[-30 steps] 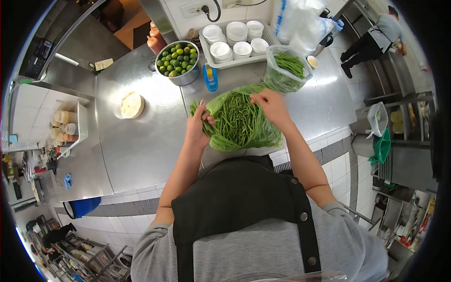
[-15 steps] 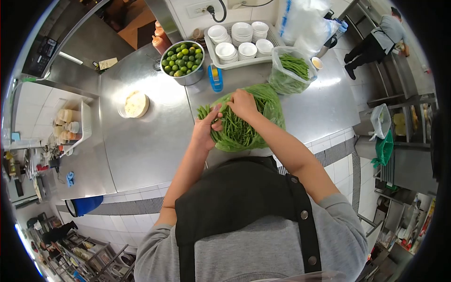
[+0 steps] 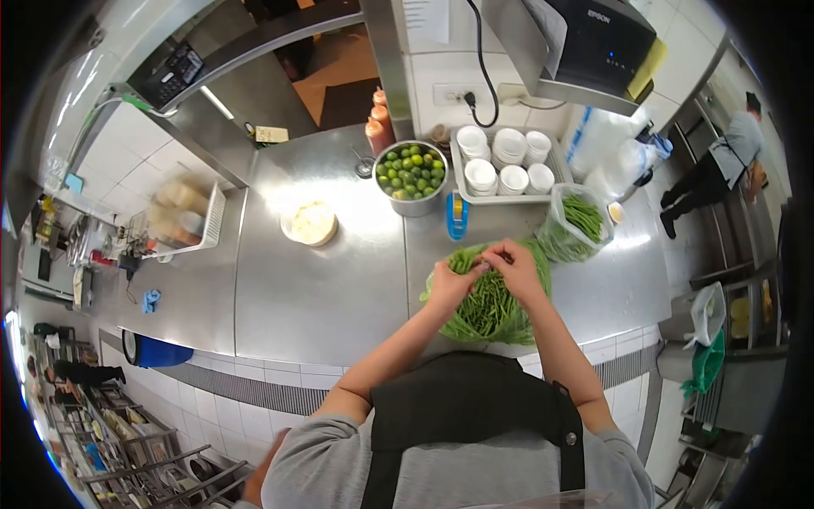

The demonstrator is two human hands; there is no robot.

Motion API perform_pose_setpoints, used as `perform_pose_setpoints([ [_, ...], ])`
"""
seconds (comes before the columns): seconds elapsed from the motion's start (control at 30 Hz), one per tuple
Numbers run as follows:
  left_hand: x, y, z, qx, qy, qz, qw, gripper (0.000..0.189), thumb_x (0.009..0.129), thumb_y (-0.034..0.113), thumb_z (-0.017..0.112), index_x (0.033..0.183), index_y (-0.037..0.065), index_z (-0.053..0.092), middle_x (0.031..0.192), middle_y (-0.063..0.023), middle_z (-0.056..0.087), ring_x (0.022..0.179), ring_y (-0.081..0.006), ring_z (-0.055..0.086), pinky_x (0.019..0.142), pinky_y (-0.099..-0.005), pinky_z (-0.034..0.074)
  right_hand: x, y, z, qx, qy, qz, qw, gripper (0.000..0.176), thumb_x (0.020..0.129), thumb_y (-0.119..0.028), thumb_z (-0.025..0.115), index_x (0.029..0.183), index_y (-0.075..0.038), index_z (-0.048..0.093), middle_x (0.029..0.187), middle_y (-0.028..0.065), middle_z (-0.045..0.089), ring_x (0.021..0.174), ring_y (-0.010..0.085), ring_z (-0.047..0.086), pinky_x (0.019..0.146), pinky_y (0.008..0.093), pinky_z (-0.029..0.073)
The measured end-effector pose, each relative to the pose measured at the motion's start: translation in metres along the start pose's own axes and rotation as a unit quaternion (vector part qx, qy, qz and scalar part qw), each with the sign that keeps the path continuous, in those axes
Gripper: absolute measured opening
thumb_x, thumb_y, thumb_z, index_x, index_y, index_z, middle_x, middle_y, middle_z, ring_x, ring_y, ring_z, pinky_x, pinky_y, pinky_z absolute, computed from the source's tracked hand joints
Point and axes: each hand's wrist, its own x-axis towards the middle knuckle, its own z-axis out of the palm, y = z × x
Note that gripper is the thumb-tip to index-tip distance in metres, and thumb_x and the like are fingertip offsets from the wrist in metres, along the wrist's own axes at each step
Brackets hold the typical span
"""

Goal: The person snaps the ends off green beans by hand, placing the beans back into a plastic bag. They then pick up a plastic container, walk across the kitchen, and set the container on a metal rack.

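A green plastic bag (image 3: 543, 254) lies spread open on the steel counter, full of cut green beans (image 3: 490, 307). Longer green beans (image 3: 462, 260) lie at its far left side. Over the bag, my left hand (image 3: 452, 285) and my right hand (image 3: 515, 270) meet with their fingertips pinched together. What lies between the fingertips is too small to make out. Just to the right, a clear bag of whole green beans (image 3: 583, 216) stands upright. Beyond the green bag is a blue tape dispenser (image 3: 457, 217).
A metal pot of limes (image 3: 414, 204), sauce bottles (image 3: 378, 134) and a tray (image 3: 504, 198) of stacked white cups stand behind. Left are a round tub (image 3: 312, 224) and a white basket (image 3: 214, 219). Above hangs a black printer (image 3: 593, 42). Another person (image 3: 725, 161) is at far right.
My view has shifted, so the counter sits lower and farther right. My hands were apart, the right one down in the beans; now their fingertips meet above the bag.
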Motion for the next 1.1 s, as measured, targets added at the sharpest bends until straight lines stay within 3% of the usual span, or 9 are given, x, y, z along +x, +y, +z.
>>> perform_pose_setpoints([
  [0.07, -0.004, 0.007, 0.000, 0.015, -0.018, -0.008, 1.000, 0.016, 0.085, 0.011, 0.079, 0.095, 0.001, 0.072, 0.071, 0.0015, 0.064, 0.052, -0.0051, 0.051, 0.047, -0.0226, 0.040, -0.006, 0.000, 0.001, 0.018, 0.011, 0.026, 0.999, 0.007, 0.090, -0.007, 0.070, 0.090, -0.001, 0.067, 0.086, 0.0023, 0.064, 0.077, 0.0115, 0.060, 0.070, 0.0274, 0.048],
  [0.27, -0.006, -0.011, -0.009, 0.042, -0.035, -0.026, 0.998, 0.012, 0.085, 0.009, 0.078, 0.090, 0.001, 0.070, 0.074, -0.0004, 0.065, 0.054, -0.0058, 0.052, 0.048, -0.0227, 0.041, -0.022, -0.003, 0.014, -0.223, 0.032, -0.168, 0.960, 0.008, 0.083, 0.000, 0.068, 0.085, -0.002, 0.061, 0.084, 0.0101, 0.053, 0.074, 0.0284, 0.056, 0.066, 0.0367, 0.045],
  [0.37, -0.015, -0.010, -0.012, 0.073, -0.039, -0.011, 0.996, 0.012, 0.086, 0.009, 0.077, 0.089, 0.002, 0.069, 0.075, -0.0014, 0.066, 0.055, -0.0061, 0.053, 0.049, -0.0222, 0.042, -0.025, -0.005, 0.015, -0.280, 0.052, -0.160, 0.945, 0.011, 0.082, -0.001, 0.068, 0.080, -0.001, 0.057, 0.085, 0.0130, 0.052, 0.077, 0.0343, 0.055, 0.069, 0.0403, 0.046],
  [0.47, -0.016, -0.016, -0.020, -0.002, -0.068, -0.023, 0.997, 0.012, 0.088, 0.011, 0.074, 0.093, 0.002, 0.067, 0.076, -0.0030, 0.066, 0.057, -0.0065, 0.054, 0.051, -0.0219, 0.042, -0.029, 0.009, 0.004, -0.342, 0.019, -0.101, 0.934, 0.018, 0.081, -0.007, 0.072, 0.078, -0.001, 0.055, 0.083, 0.0125, 0.051, 0.077, 0.0337, 0.055, 0.070, 0.0424, 0.046],
  [0.53, -0.018, -0.006, -0.027, -0.130, -0.076, -0.088, 0.985, 0.014, 0.091, 0.013, 0.071, 0.098, 0.002, 0.065, 0.077, -0.0037, 0.065, 0.057, -0.0073, 0.053, 0.051, -0.0218, 0.042, -0.033, 0.012, -0.004, -0.361, -0.022, -0.041, 0.931, 0.022, 0.081, -0.011, 0.074, 0.077, -0.001, 0.054, 0.085, 0.0126, 0.052, 0.078, 0.0334, 0.056, 0.070, 0.0429, 0.046],
  [0.67, -0.004, -0.014, -0.048, -0.372, -0.103, -0.160, 0.909, 0.016, 0.095, 0.015, 0.065, 0.105, 0.003, 0.060, 0.078, -0.0045, 0.063, 0.059, -0.0096, 0.054, 0.049, -0.0219, 0.044, -0.041, 0.011, -0.014, -0.361, -0.072, 0.010, 0.930, 0.028, 0.081, -0.015, 0.075, 0.075, -0.001, 0.052, 0.088, 0.0134, 0.051, 0.080, 0.0329, 0.056, 0.072, 0.0421, 0.047],
  [0.77, -0.004, -0.007, -0.052, -0.425, -0.085, -0.189, 0.881, 0.013, 0.099, 0.016, 0.060, 0.105, 0.006, 0.055, 0.074, -0.0033, 0.060, 0.056, -0.0103, 0.049, 0.051, -0.0213, 0.042, -0.043, 0.018, -0.019, -0.329, -0.091, 0.008, 0.940, 0.019, 0.084, -0.013, 0.072, 0.081, 0.000, 0.059, 0.092, 0.0152, 0.053, 0.083, 0.0331, 0.057, 0.074, 0.0420, 0.047],
  [0.87, 0.001, -0.015, -0.055, -0.393, -0.101, -0.178, 0.896, 0.012, 0.099, 0.018, 0.060, 0.101, 0.008, 0.054, 0.072, -0.0020, 0.057, 0.057, -0.0108, 0.050, 0.050, -0.0214, 0.042, -0.039, 0.030, -0.022, -0.335, -0.095, 0.022, 0.937, 0.012, 0.086, -0.007, 0.067, 0.094, 0.002, 0.067, 0.101, 0.0182, 0.056, 0.092, 0.0354, 0.060, 0.082, 0.0437, 0.049],
  [1.1, -0.036, -0.021, -0.026, -0.262, -0.127, -0.223, 0.930, 0.021, 0.097, 0.024, 0.066, 0.086, 0.010, 0.055, 0.064, 0.0003, 0.053, 0.056, -0.0113, 0.053, 0.050, -0.0257, 0.045, -0.025, 0.085, -0.034, -0.527, 0.005, -0.008, 0.850, 0.032, 0.086, 0.003, 0.057, 0.117, 0.009, 0.060, 0.128, 0.0260, 0.055, 0.117, 0.0431, 0.053, 0.101, 0.0465, 0.045],
])
